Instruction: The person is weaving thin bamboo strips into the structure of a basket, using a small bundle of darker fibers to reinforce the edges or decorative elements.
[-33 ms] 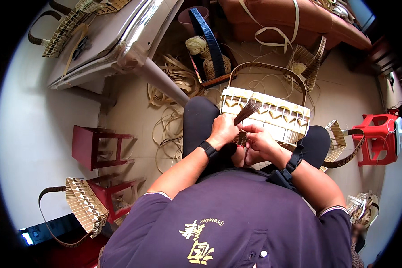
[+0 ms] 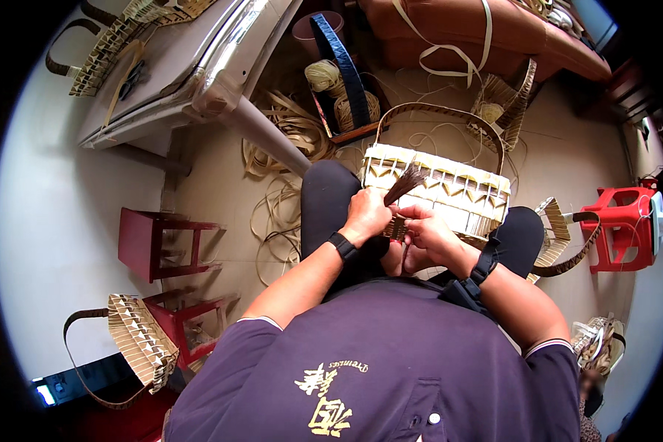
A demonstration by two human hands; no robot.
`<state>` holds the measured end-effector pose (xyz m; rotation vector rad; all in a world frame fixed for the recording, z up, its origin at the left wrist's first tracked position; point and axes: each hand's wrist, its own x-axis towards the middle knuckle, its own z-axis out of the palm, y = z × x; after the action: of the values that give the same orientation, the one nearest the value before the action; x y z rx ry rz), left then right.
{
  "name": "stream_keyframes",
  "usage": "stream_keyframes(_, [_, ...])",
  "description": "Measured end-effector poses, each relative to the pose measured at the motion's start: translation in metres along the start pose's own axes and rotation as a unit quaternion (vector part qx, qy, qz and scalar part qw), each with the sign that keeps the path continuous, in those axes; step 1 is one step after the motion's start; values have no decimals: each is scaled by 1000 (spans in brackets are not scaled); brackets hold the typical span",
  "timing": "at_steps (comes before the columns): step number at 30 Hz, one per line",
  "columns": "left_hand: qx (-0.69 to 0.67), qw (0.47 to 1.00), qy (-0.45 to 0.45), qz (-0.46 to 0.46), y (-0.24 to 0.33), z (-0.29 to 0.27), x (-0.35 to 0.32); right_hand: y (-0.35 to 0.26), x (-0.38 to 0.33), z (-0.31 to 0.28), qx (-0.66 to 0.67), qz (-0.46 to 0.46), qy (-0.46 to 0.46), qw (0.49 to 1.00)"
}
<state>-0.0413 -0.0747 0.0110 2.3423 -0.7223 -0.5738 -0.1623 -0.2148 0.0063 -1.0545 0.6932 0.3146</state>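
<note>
My left hand [image 2: 367, 215] is closed around a bundle of thin dark brown strips [image 2: 407, 183], whose loose ends fan out above the fist. Just below the bundle, a small dark brown woven piece [image 2: 395, 229] shows between my hands. The fingers of my right hand [image 2: 430, 230] pinch at its upper right edge; what exactly lies between those fingertips is too small to make out. Behind both hands stands a pale woven basket [image 2: 438, 188] with a zigzag pattern and a tall arched brown handle [image 2: 449, 109], close against my knees.
A box [image 2: 352, 134] with balls of cord and a dark blue band stands ahead. Coiled flat strips [image 2: 291, 132] lie beside the grey table leg [image 2: 269, 132]. Red stools [image 2: 155, 243] stand left, a red plastic stool [image 2: 617, 232] right. Other handled baskets [image 2: 141, 340] are around me.
</note>
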Motion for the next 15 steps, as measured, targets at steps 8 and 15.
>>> stream_keyframes(8, [-22, 1000, -15, 4, -10, 2, 10, -4, -7, 7, 1, 3, 9, 1000])
stream_keyframes(15, [43, 999, -10, -11, 6, 8, 7, -20, -10, 6, -32, -7, 2, 999])
